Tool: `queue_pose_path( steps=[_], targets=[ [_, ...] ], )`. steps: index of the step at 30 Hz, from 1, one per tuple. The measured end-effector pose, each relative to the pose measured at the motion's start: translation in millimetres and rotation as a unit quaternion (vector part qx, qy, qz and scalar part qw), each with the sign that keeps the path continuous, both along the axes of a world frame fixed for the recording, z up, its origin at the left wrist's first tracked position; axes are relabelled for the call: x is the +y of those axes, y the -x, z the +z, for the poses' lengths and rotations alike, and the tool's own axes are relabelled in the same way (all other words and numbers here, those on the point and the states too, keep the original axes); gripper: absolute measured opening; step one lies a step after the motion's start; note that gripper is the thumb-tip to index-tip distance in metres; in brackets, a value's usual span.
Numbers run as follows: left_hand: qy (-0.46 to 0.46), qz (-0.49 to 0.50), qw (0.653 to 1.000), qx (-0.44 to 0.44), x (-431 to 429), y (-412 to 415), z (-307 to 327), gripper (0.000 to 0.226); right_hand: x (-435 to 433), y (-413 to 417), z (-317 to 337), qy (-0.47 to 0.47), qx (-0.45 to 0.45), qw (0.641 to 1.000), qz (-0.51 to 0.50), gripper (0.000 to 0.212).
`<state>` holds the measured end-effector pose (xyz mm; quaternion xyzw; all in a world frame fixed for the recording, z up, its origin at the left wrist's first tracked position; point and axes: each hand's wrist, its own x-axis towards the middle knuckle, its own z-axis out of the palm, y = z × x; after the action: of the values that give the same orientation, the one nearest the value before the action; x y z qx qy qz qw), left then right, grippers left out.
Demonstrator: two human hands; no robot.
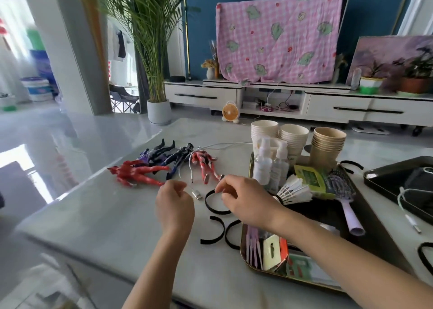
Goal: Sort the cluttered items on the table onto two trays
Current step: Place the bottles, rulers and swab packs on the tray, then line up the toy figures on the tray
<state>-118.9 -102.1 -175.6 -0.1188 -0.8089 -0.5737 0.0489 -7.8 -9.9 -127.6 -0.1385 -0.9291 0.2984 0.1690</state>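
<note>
My right hand (pixel 243 200) pinches one end of a black headband (pixel 210 206) that lies on the table left of the gold-rimmed dark tray (pixel 243 252). To the left, my left hand (pixel 174 205) hovers with curled fingers beside a white cable's USB plug (pixel 196 194); whether it holds the thin wire is unclear. Two more black headbands (pixel 219 232) lie just in front of my right hand. Several toy figures (pixel 140 174) lie beyond my hands, with the white cable (pixel 191 165) draped over them. A second, black tray (pixel 379 182) sits at the right.
The near tray holds paper cups (pixel 293 139), spray bottles (pixel 263 165), shuttlecocks (pixel 294 191), a hairbrush (pixel 346 205), a comb and packets. Another headband (pixel 425 258) lies at the right edge. The table's left edge drops to the floor.
</note>
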Motion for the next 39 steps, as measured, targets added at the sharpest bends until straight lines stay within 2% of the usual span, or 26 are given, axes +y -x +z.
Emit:
queue_pose_path(
  steps=[3,6,9,11,16,19,24,29,31,36,39],
  targets=[
    [0.041,0.0,0.999,0.022,-6.3,11.9,-9.7,0.033,0.4,14.1,-2.6,0.024,-0.028,0.999,-0.005,0.025],
    [0.074,-0.044,0.996,0.04,-6.2,12.4,-17.5,0.03,5.9,23.5,0.1,0.042,-0.031,0.998,-0.023,0.035],
    [0.128,-0.105,0.984,0.061,0.3,7.6,-21.9,0.027,12.6,27.8,-0.4,0.002,-0.081,0.997,-0.015,0.038],
    [0.129,-0.122,0.982,0.065,3.6,7.7,-19.8,0.029,14.2,28.6,-4.6,-0.034,-0.123,0.992,-0.005,0.04],
    [0.108,-0.073,0.988,0.078,-3.8,19.2,-13.0,0.033,14.2,29.7,-13.5,-0.052,-0.149,0.987,0.005,0.04],
    [0.173,-0.01,0.98,0.098,-10.0,33.1,-9.9,0.046,14.9,28.4,-14.9,-0.045,-0.151,0.987,0.004,0.037],
    [0.319,0.004,0.948,0.02,-22.1,64.3,-22.7,0.051,11.0,26.6,-11.9,-0.036,-0.129,0.991,0.001,0.035],
    [0.333,0.072,0.939,0.043,-23.3,65.5,-17.1,0.04,8.0,22.5,-10.3,-0.033,-0.137,0.99,0.008,0.034],
    [0.297,0.091,0.95,0.021,-30.5,69.8,-15.2,0.033,7.9,20.8,-9.6,-0.024,-0.139,0.99,0.007,0.032],
    [0.195,0.121,0.97,-0.076,-49.4,64.1,-6.2,0.033,9.0,18.0,-8.3,-0.006,-0.136,0.991,0.007,0.027],
    [0.076,0.169,0.98,-0.075,-61.4,36.7,12.0,0.033,6.9,15.8,-5.4,0.013,-0.121,0.992,0.017,0.024]
  ],
)
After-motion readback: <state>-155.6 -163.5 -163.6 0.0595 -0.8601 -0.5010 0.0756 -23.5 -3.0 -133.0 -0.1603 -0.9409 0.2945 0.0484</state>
